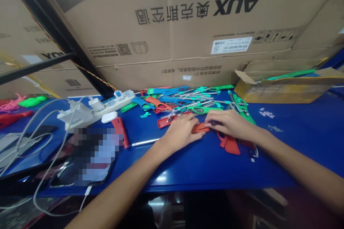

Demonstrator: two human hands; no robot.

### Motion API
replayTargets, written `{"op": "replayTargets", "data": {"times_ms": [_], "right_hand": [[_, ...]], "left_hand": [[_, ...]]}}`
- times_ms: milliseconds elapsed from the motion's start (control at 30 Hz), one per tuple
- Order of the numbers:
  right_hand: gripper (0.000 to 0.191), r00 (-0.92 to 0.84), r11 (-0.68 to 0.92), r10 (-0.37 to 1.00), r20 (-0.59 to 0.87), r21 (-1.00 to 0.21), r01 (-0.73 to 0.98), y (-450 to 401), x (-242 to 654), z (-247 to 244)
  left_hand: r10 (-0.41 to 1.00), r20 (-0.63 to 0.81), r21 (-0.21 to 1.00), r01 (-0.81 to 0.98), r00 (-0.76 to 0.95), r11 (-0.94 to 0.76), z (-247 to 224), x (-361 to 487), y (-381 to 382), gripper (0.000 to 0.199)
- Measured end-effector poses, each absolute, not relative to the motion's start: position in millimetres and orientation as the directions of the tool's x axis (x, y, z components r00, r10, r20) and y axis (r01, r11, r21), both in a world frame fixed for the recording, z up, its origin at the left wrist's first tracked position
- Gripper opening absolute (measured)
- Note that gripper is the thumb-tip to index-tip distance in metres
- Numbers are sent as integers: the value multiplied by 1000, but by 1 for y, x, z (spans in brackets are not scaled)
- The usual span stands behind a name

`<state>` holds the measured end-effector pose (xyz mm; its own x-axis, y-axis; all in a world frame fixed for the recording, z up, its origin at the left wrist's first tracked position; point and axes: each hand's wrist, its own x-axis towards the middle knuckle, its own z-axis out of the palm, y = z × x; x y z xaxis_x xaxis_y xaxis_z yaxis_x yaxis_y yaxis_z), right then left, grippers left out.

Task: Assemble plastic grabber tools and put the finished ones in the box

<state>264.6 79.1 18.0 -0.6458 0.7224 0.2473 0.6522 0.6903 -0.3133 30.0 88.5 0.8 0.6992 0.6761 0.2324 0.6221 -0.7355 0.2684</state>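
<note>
My left hand point(181, 131) grips the orange casing point(200, 128), likely light, stiff, best edge-held; my right hand point(228, 123) pinches a dark piece point(216, 123).

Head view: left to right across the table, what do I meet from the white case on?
White case → red piece → metal rod → left hand → orange piece → right hand → open carton. Overlapping pile behind the hands left out.
</note>
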Motion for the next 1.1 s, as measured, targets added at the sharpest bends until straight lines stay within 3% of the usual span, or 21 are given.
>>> {"op": "replayTargets", "data": {"times_ms": [233, 333, 467, 567, 633, 767, 967, 1100], "right_hand": [[23, -676, 725, 688, 263, -270, 633, 77, 270, 22], [21, -618, 707, 707, 343, -316, 633, 78, 271, 26], [21, -296, 595, 783, 547, -520, 613, 73, 271, 37], [24, 18, 554, 791, 612, -728, 404, 67, 272, 43], [30, 100, 556, 797, 596, -787, 267, 62, 270, 45], [34, 63, 475, 860, 506, -841, 258, 56, 258, 41], [39, -107, 497, 859, 500, -766, 408, 52, 247, 35], [40, -95, 489, 862, 498, -768, 413, 52, 245, 38]], "left_hand": [[681, 207, 271, 627, 703, -730, 5, 30, 87, 36], [690, 204, 254, 644, 694, -722, 4, 31, 87, 36], [660, 202, 253, 612, 724, -749, 3, 29, 88, 41], [599, 199, 255, 549, 776, -796, 5, 28, 88, 46], [556, 203, 260, 503, 806, -824, 8, 27, 88, 46], [500, 203, 283, 438, 842, -853, 12, 28, 87, 46], [478, 234, 311, 400, 847, -862, 9, 28, 90, 45], [486, 216, 313, 412, 847, -856, 8, 28, 91, 43]]}}
